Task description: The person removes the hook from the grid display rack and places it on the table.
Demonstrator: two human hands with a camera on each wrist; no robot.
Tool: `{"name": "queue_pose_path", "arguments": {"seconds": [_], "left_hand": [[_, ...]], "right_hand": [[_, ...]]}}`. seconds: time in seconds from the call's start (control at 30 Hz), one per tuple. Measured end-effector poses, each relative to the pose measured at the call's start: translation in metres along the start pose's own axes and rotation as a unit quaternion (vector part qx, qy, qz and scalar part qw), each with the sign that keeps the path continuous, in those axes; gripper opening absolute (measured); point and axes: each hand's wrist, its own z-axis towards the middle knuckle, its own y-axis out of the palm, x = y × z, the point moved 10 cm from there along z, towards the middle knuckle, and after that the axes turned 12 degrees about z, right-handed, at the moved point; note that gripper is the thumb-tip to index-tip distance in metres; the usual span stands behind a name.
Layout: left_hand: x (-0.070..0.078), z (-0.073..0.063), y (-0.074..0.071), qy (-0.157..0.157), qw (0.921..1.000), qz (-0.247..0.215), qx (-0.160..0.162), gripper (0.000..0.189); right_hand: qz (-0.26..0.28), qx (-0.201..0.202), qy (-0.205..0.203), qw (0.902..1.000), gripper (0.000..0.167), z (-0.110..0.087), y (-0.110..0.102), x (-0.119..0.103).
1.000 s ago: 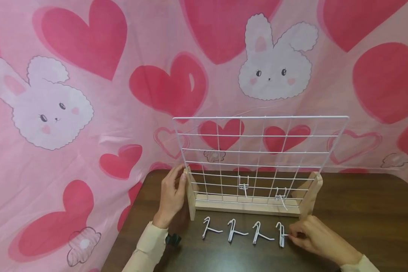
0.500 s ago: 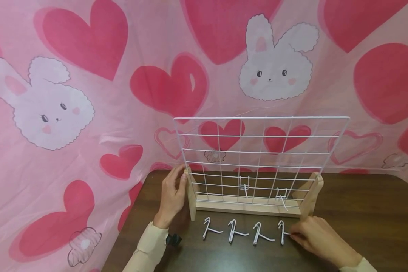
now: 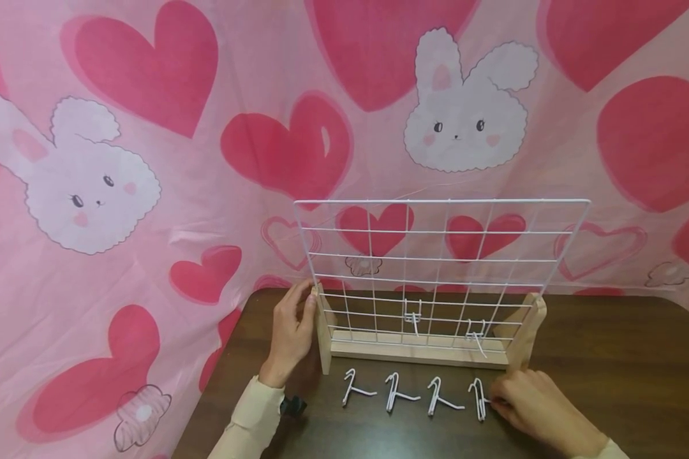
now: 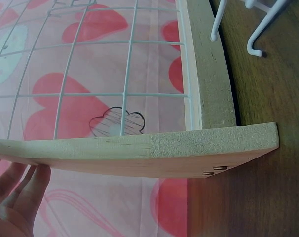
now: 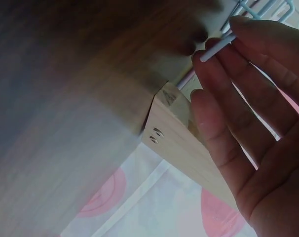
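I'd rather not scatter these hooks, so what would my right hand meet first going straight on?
Past the hook your right hand pinches, probably the next hook to its left, though depth is unclear and it might pass slightly behind.

Pink cloth w/ hearts & bunnies hangs behind brn table.

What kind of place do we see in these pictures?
Probably an indoor corner for tabletop work or display; the wider room is out of view. A dark table stands before a pink backdrop with hearts and rabbits, and carries a wire-grid rack and white hooks.
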Motion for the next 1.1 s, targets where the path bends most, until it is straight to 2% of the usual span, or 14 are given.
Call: {"name": "queue_pose_path", "arguments": {"seconds": [0.37,0.73,1.1], "left_hand": [[0.0,0.001,0.0,0.002,1.0,0.001,0.001,0.027],[-0.003,0.0,0.001,0.001,1.0,-0.001,-0.001,0.028],[-0.002,0.0,0.0,0.005,1.0,0.005,0.0,0.027]], "right_hand": [[-0.006,0.008,-0.006,0.9999,0.049,0.001,-0.002,-0.001],[-0.001,-0.006,-0.007,1.0,0.04,0.006,-0.008,-0.008],[-0.009,0.035,-0.043,0.9984,0.042,0.009,-0.021,-0.024]]}}
